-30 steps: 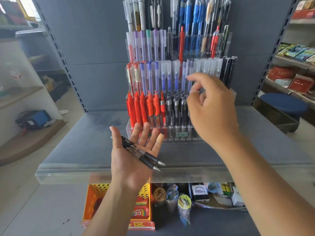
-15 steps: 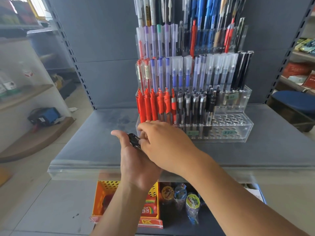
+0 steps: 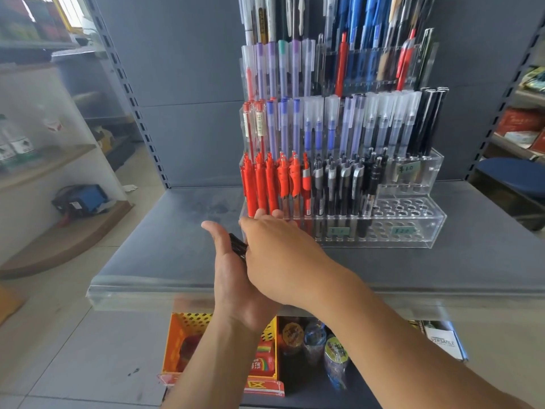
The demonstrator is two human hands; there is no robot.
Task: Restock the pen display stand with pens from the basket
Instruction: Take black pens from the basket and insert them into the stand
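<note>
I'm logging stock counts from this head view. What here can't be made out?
- Black pens in the left hand: the right hand covers them, so no count.
- Right hand's grip: fingers hidden behind it.
- Top pen row: cut by the upper edge.
- Price labels on the display stand: too small.

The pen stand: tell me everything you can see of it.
The pen stand is clear plastic, acrylic by the look, built in stepped tiers that rise toward the back. It stands upright on the grey shelf against the back panel. Its front tier holds red pens on the left, black pens in the middle and bare round holes on the right. Small price labels sit on its front faces. The right hand reaches across in front of its lower left corner; contact cannot be told.
</note>
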